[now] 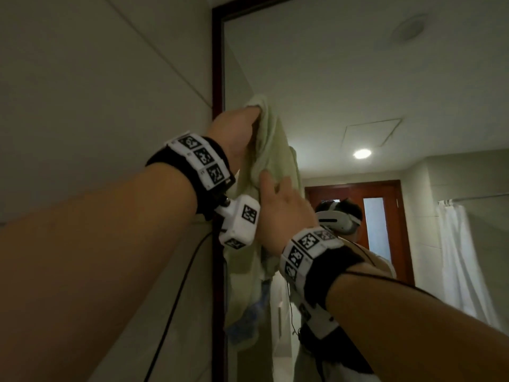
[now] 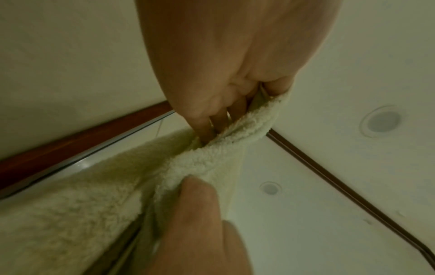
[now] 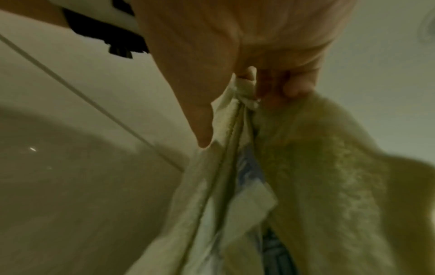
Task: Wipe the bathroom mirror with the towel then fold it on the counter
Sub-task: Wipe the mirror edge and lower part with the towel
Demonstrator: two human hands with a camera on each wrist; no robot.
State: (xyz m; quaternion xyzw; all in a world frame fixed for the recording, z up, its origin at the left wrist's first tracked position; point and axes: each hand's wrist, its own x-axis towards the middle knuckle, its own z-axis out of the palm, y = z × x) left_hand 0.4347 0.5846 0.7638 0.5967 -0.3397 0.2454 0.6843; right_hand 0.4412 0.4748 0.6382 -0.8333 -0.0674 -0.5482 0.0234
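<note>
A pale green towel [image 1: 271,150] lies against the bathroom mirror [image 1: 344,78] near its upper left corner and hangs down, with a blue patch at its lower end. My left hand [image 1: 248,128] grips the bunched top of the towel, right beside the dark red mirror frame [image 1: 217,78]. Just below it, my right hand [image 1: 272,188] holds a fold of the same towel. The left wrist view has my left hand's fingers [image 2: 212,126] curled into the towel [image 2: 202,163]. In the right wrist view my right hand [image 3: 254,87] pinches a hem of the towel [image 3: 317,176].
A tiled wall [image 1: 96,92] runs along the left of the frame. The glass reflects a person wearing a headset [image 1: 338,219], a wooden door [image 1: 385,216], a white shower curtain [image 1: 457,257] and a ceiling light [image 1: 362,153]. A black cable [image 1: 176,299] hangs under my left wrist.
</note>
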